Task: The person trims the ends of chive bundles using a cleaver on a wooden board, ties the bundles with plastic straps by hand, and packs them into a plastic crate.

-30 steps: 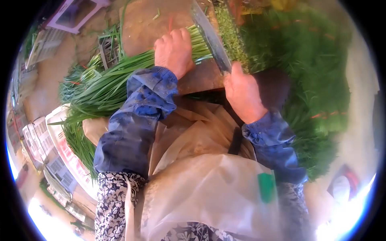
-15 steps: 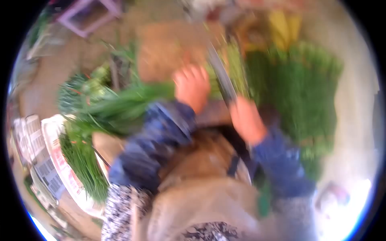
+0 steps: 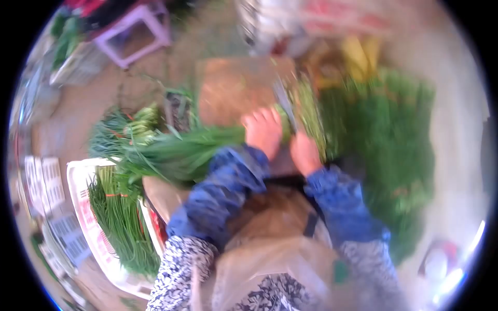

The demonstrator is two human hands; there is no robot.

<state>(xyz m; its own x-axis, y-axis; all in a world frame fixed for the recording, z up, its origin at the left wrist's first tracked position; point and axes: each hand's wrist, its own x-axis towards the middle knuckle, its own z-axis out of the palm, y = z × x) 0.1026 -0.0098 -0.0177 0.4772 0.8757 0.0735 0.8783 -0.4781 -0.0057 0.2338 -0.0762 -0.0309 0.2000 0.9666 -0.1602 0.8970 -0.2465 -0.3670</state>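
Observation:
My left hand [image 3: 263, 132] is closed over the stalk end of a bunch of long green leaves [image 3: 181, 150], which look like garlic chives. The leaves trail off to the left. In my right hand [image 3: 305, 154] is a knife [image 3: 285, 103], its blurred blade pointing away from me beside the bunch's right end. Whether the edge touches the stalks, I cannot tell. Both lie at the near side of a brown wooden board [image 3: 233, 85]. Pale green stalk pieces [image 3: 308, 111] are right of the blade.
Large stacked green bundles [image 3: 386, 155] stand on the right, with something yellow [image 3: 360, 57] behind. A white basket [image 3: 83, 207] at lower left holds tied greens [image 3: 122, 223]. Further tied bunches [image 3: 122, 129] lie left of the board. A purple stool [image 3: 132, 33] is at the back left.
The knife looks shorter in view and its blade sits closer to my left hand. Both hands are nearer each other. The whole view has shifted, with scenery lower and further right on the left side.

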